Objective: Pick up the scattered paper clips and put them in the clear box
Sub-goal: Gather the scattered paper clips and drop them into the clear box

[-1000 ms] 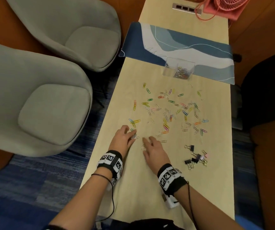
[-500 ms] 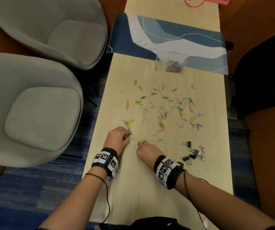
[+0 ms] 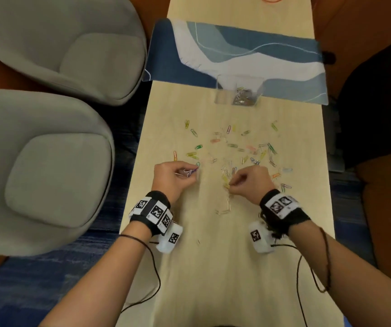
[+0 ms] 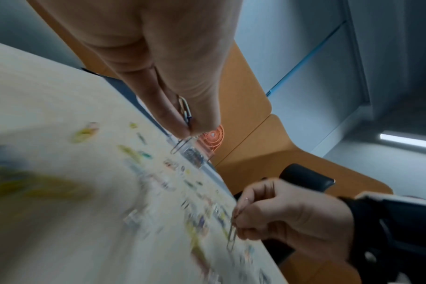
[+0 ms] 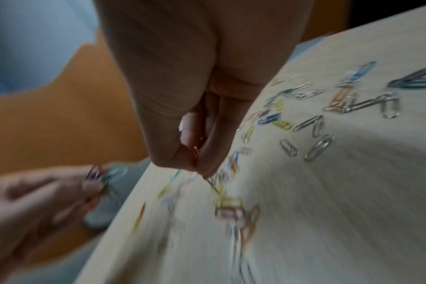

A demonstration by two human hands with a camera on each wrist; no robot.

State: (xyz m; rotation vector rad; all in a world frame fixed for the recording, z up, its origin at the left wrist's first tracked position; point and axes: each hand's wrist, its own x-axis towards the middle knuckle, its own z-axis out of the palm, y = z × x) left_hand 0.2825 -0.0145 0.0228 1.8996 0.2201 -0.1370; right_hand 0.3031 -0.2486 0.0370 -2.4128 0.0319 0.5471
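Our left hand [image 3: 174, 179] is lifted on the near-left side of the clear box [image 3: 238, 93], fingers [image 4: 180, 123] pinched round a small bunch of paper clips [image 3: 189, 172]. Our right hand [image 3: 248, 182] is nearer the box's own line, its fingers [image 5: 195, 159] pinching one or two thin clips just above the table [image 3: 213, 267].

The loose clips [image 3: 237, 149] lie spread on the table between our hands and the box, which sits on the near edge of a blue mat [image 3: 237, 50] and already holds a heap of them. A few pale clips [image 3: 225, 207] lie nearer us than both hands.

We judge these clips light, stiff and slippery. They lie flat on the smooth table, so a fingertip has little to catch. The surest hold is probably a pinch across the rounded end, or sliding one against a neighbour first. A bunch held loosely can shed clips, so we should keep the pinch firm.

The way from our hands to the box is open above the scatter. The table is narrow: its left edge is close to our left hand, with grey chairs [image 3: 48, 161] beyond it, so a dropped clip could go over.
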